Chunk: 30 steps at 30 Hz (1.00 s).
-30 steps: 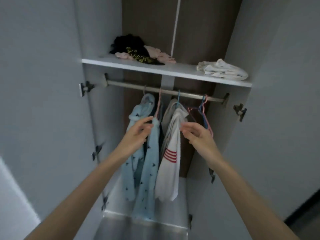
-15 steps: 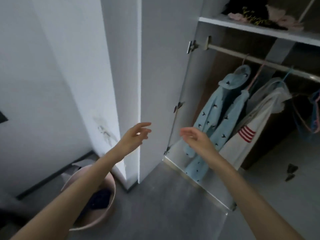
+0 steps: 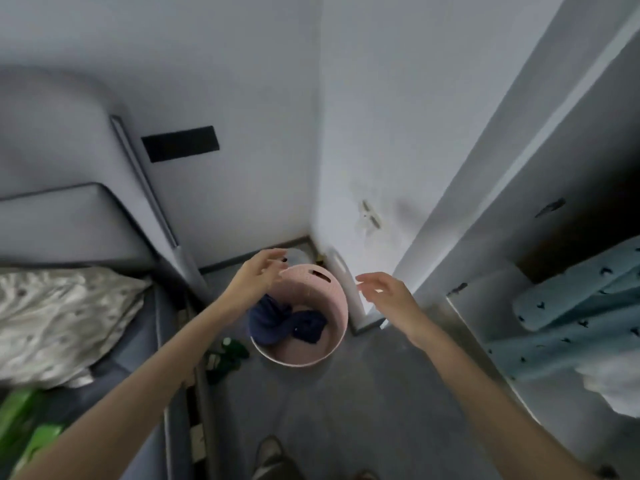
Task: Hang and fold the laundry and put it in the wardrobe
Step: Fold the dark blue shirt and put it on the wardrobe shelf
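A round pink laundry basket point(image 3: 337, 308) stands on the grey floor in the corner beside the wardrobe. Dark blue clothes point(image 3: 284, 322) lie bunched inside it. My left hand point(image 3: 256, 280) hovers over the basket's left rim with relaxed fingers and holds nothing. My right hand point(image 3: 389, 294) hangs to the right of the basket, fingers spread, empty too. At the right edge, a light blue patterned garment point(image 3: 571, 313) and a white one point(image 3: 620, 389) hang in the open wardrobe.
A bed point(image 3: 114, 375) with a grey headboard and a crumpled pale blanket point(image 3: 59, 317) fills the left side. Green slippers point(image 3: 228, 355) lie on the floor by the bed. The white wardrobe door point(image 3: 485, 161) stands open beside the basket. My foot point(image 3: 270, 455) shows at the bottom.
My view has swung left and down, from the wardrobe rail to the basket on the floor. Both hands let go of the hung clothes and now reach down toward the basket, empty.
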Tool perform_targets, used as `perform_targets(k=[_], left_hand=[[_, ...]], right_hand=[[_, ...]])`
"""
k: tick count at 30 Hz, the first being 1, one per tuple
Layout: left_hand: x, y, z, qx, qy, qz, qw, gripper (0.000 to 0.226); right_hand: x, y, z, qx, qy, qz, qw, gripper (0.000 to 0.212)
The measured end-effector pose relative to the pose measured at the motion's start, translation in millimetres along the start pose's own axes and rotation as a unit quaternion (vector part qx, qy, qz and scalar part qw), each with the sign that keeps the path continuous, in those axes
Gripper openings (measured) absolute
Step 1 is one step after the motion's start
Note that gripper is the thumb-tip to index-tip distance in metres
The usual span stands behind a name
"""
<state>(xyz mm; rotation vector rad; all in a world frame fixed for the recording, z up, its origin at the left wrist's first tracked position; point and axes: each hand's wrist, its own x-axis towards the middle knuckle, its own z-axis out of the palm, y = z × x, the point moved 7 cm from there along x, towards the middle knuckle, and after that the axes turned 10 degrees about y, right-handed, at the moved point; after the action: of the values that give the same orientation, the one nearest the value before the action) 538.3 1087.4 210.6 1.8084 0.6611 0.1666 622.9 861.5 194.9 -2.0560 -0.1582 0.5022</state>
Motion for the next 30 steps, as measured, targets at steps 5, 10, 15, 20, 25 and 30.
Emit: perform_targets(k=[5,10,15,20,25,30], left_hand=[[25,-64,-57,0.028,0.037,-0.058,0.997,0.027],[47,-127,-86,0.02,0.072,-0.129,0.989,0.029],[66,-180,-97,0.002,0.114,-0.19,0.975,0.031],[90,-230,-107,-0.028,0.165,-0.227,0.959,0.031],[114,-297,-115,-0.028,0.195,-0.247,0.949,0.029],[133,-362,-109,-0.049,0.204,-0.265,0.941,0.029]], right_hand=[[33,10,87,-0.053,-0.054,0.011,0.997,0.022],[74,28,164,-0.12,-0.115,0.004,0.986,0.029],[113,55,230,-0.166,-0.157,0.019,0.973,0.028],[148,95,298,-0.205,-0.2,0.028,0.958,0.026],[171,152,374,-0.253,-0.228,0.025,0.94,0.03],[189,220,442,-0.274,-0.244,0.045,0.929,0.046]])
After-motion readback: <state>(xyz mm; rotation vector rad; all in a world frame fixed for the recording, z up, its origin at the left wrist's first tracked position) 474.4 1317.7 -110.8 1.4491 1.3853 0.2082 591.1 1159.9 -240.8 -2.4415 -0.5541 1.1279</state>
